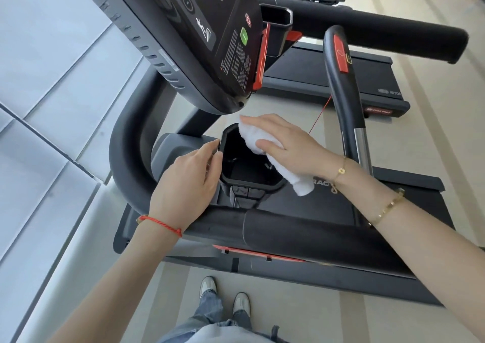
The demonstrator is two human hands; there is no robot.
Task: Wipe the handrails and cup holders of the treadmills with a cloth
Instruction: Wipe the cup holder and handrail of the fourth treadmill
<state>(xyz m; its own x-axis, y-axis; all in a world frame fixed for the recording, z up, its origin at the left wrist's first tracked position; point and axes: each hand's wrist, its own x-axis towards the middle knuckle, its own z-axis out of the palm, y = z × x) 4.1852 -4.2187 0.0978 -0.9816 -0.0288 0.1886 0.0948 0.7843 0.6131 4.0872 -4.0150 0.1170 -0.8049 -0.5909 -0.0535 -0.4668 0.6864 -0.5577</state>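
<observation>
A black cup holder (228, 182) sits below the treadmill console, its dark cavity open toward me. My left hand (187, 182) grips its left rim with the fingers curled over the edge. My right hand (284, 144) presses a folded white cloth (280, 166) onto the holder's right rim; the cloth's loose end hangs down past the rim. A thick black handrail (275, 233) runs across just in front of the holder. A curved black handlebar (341, 88) with a red patch rises at the right.
The black console (210, 35) with a green button hangs over the holder. A second cup holder (277, 23) and another padded rail (380, 25) lie beyond. The treadmill belt (328, 203) is below my right arm. A window wall is on the left; my shoes stand on the floor.
</observation>
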